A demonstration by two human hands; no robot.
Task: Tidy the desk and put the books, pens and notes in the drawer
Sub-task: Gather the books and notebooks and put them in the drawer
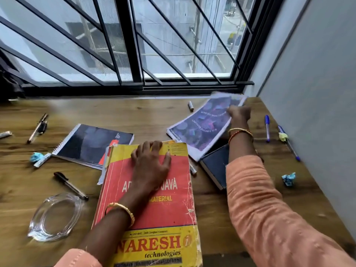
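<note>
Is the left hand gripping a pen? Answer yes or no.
No: the left hand lies flat with fingers spread on the red and yellow book, touching no pen.

Our left hand flat on the red and yellow book, our right hand gripping a purple booklet tilted above a dark notebook, pens and crumpled notes scattered over the wooden desk, glass ashtray near left.

Wooden desk under barred window — grey wall at right, daylight.
</note>
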